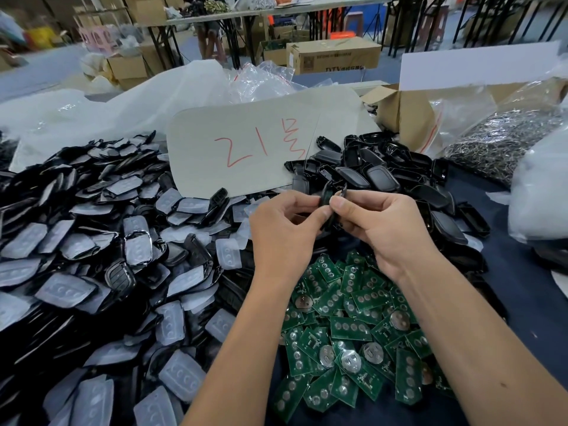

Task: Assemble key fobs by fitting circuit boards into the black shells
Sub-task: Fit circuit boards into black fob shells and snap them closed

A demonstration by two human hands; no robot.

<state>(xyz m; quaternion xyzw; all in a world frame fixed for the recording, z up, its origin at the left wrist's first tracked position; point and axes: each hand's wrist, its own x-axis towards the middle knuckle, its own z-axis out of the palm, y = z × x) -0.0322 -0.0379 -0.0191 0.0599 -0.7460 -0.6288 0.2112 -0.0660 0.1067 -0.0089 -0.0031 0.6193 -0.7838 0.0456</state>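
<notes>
Fingers of left hand (284, 226) and right hand (378, 224) curl tight, pinching one black shell (329, 196) between them

Two bare forearms reach into view, uncovered from the lower edge up to the wrists, with no sleeve showing; the left hand (285, 229) and right hand (381, 226) are ungloved, fingers free of rings, nails trimmed short.

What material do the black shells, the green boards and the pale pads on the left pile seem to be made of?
Black shells: likely moulded plastic, smooth with soft glints.
Green boards: circuit laminate, glossy green coat, silver metal discs and round contacts.
Pale pads: probably silicone rubber, milky and translucent, with raised button bumps; from the look alone this is uncertain.
</notes>
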